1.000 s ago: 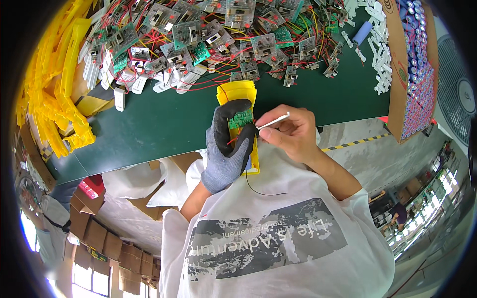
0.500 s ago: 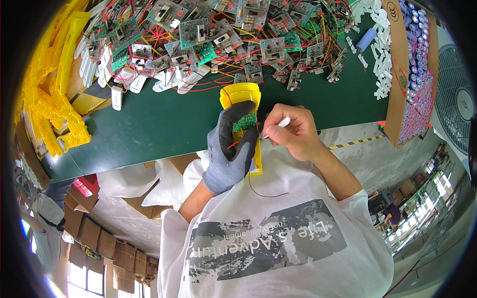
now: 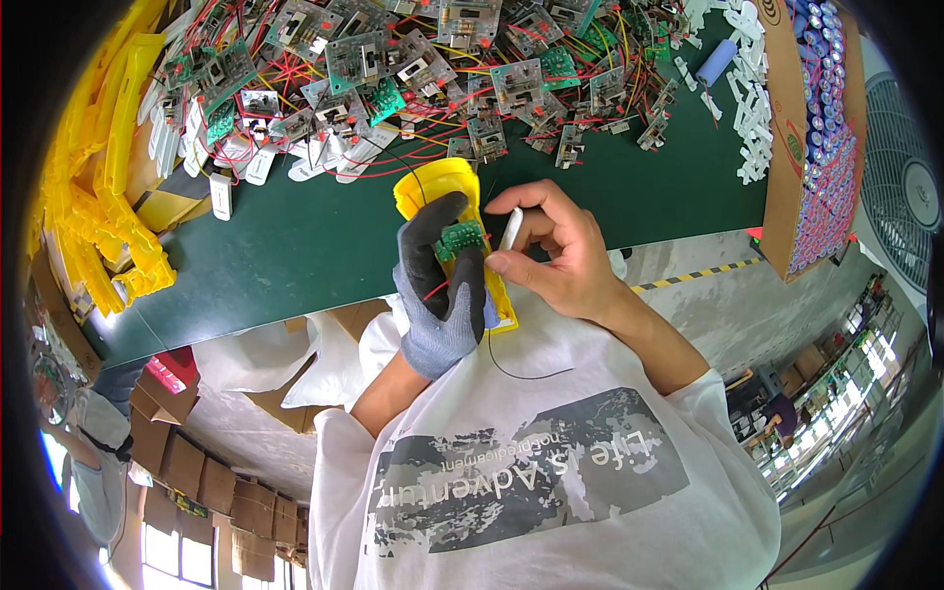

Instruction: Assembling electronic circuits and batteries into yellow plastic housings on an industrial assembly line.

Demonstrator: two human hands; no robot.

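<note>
My left hand [image 3: 433,305], in a grey glove with black fingers, is closed around a long yellow plastic housing [image 3: 440,181]. Inside the housing lies a small green circuit board [image 3: 460,239], between the gloved thumb and fingers. A bit of blue [image 3: 491,314] shows in its lower end, mostly covered by the thumb. Short red wire pokes out by the glove, and a thin black wire [image 3: 516,376] curls down over my shirt. Just right of the housing, my bare right hand [image 3: 565,251] holds a small white plastic piece [image 3: 512,228] among its fingers.
Circuit boards [image 3: 359,61] with red and yellow wires heap along the table's [image 3: 324,236] far side, white plastic strips [image 3: 369,155] below them. Yellow housings [image 3: 118,197] pile at left. At right are small white parts [image 3: 752,108], a blue cell [image 3: 718,62] and a carton [image 3: 787,177] of cells.
The housing has shifted up and left in my left hand and leans more. My right hand has drawn slightly up and left; the white piece now points more upright.
</note>
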